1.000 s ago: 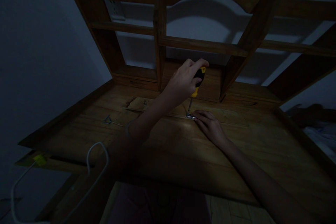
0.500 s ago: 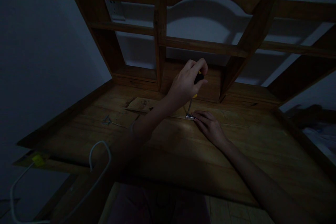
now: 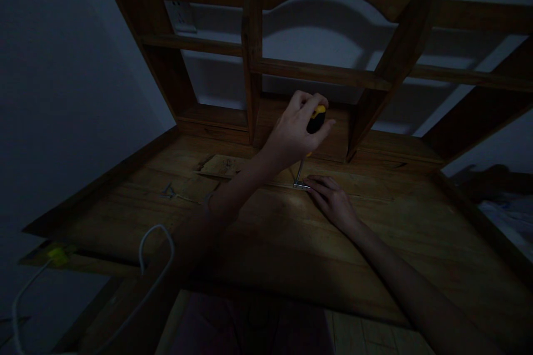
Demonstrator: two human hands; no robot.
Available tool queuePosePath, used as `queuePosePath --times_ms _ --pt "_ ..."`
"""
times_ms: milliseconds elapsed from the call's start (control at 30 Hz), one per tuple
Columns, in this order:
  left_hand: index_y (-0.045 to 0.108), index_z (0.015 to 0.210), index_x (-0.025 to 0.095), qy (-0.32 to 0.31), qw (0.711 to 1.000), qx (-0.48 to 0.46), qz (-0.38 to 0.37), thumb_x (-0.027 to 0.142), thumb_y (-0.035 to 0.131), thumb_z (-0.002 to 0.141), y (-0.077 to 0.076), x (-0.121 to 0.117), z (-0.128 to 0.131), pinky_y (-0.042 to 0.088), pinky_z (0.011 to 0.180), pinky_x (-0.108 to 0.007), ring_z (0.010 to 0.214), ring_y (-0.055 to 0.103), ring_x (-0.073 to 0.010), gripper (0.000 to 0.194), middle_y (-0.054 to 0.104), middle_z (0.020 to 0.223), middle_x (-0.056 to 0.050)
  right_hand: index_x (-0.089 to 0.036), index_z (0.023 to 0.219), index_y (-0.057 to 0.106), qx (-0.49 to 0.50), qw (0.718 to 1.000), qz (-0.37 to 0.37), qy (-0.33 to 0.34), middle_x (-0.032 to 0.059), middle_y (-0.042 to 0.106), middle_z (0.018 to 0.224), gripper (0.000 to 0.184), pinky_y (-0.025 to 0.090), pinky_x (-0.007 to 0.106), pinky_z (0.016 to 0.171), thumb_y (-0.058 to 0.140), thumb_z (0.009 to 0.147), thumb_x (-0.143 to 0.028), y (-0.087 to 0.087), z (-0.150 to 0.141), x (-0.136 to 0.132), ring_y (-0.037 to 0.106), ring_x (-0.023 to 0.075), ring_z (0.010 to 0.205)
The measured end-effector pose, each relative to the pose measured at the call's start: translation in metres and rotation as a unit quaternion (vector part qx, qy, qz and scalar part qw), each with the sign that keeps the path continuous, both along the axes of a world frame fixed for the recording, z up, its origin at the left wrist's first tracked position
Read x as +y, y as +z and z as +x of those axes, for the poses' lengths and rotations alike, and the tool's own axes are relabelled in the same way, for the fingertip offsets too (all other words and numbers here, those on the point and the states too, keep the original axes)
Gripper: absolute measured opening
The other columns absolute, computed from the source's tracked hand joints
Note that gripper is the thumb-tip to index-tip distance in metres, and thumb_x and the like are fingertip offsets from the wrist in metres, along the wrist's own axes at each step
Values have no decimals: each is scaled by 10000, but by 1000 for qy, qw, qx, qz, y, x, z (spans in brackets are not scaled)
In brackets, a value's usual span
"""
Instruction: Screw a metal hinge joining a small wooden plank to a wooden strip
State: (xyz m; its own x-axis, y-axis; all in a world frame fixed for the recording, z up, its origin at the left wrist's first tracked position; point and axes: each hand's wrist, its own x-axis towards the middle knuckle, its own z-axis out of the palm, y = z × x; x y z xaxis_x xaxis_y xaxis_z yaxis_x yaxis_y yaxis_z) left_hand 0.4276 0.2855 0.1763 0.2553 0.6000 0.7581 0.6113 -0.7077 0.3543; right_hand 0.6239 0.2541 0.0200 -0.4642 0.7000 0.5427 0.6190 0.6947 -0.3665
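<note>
My left hand [image 3: 293, 127] is closed around the black and yellow handle of a screwdriver [image 3: 317, 119], its thumb held out along the near side. The screwdriver's shaft slants down, its tip meeting a small shiny metal fitting [image 3: 300, 184] on the wooden board [image 3: 258, 227]. At the fitting's right end, the fingers of my right hand [image 3: 333, 199] lie low on the wood and grip it. The exact kind of the fitting cannot be made out in the dim light.
A wooden shelf unit [image 3: 320, 71] rises behind the desktop. Small metal pieces [image 3: 169, 191] lie at the left, near a chipped strip of wood [image 3: 225, 165]. A white cable [image 3: 156, 227] loops by my left forearm, and a yellow object [image 3: 58, 255] sits at the left edge.
My left hand has turned slightly and its fingers have loosened on the handle, baring more of the yellow and black grip. My right hand and the metal fitting stay in place.
</note>
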Motion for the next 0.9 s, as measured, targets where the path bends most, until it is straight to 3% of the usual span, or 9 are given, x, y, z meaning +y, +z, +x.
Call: queuePosePath --times_ms 167,500,633,767,900 --pt "632 1166 226 23 1000 -2 2 399 650 905 -1 7 -3 456 956 -406 1113 532 -252 314 544 1209 -99 -285 1289 660 -2 1000 -2 -3 73 629 1268 321 510 453 1011 497 1013 -306 -3 1 1 586 249 1171" --pt "521 1353 193 -50 997 64 -17 195 407 980 6 4 -10 410 1063 -419 1226 526 -239 389 584 1291 -109 -288 1284 661 13 1000 -5 1 70 639 1247 317 502 456 1023 505 1011 -323 -1 -1 -1 589 249 1172" --pt "568 1295 214 -20 999 41 -2 316 526 969 4 5 -9 394 1069 -443 1231 511 -261 344 511 1341 -125 -278 1266 672 12 1000 -8 1 72 639 1243 308 504 459 1020 506 1011 -329 1 -1 -2 587 250 1173" --pt "599 1228 245 -4 1000 23 -6 443 678 881 2 5 -8 442 991 -446 1122 540 -268 407 523 1235 -106 -291 1274 665 19 1000 -8 5 66 638 1248 312 504 469 1023 495 1015 -323 0 -1 -1 585 253 1180" --pt "561 1248 257 -22 999 36 -20 395 705 859 2 5 -11 462 966 -418 1085 543 -261 437 557 1182 -84 -294 1268 670 23 1000 -8 5 66 637 1250 310 503 470 1027 497 1013 -326 -1 -1 -1 589 253 1179"
